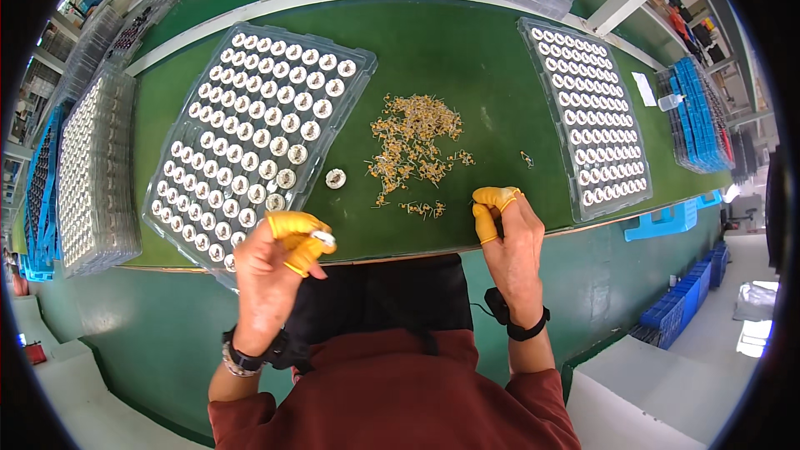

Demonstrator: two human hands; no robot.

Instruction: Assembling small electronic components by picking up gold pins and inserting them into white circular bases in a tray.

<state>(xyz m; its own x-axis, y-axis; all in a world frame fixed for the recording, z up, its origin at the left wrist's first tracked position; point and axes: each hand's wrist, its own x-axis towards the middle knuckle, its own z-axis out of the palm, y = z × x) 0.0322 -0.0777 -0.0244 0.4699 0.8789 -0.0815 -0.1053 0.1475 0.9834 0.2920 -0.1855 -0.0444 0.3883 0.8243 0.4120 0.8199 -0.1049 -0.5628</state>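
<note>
My left hand (265, 271), with yellow finger covers, pinches a small round white part (323, 239) just over the bench's near edge. Over to the right, my right hand (510, 229) wears the same covers; its thumb and finger are brought together, and whatever lies between the tips is too small to make out. A heap of tiny yellow components with thin wire legs (417, 129) lies between and beyond the hands. Closer to me is a small cluster of them (423, 209). One loose white disc (335, 178) rests beside the left tray.
A clear tray (360, 75) filled with rows of white discs lies at left, and a similar one (560, 162) at right. One stray component (527, 159) sits near the right tray. Stacked trays (98, 175) stand far left; blue trays (698, 121) far right.
</note>
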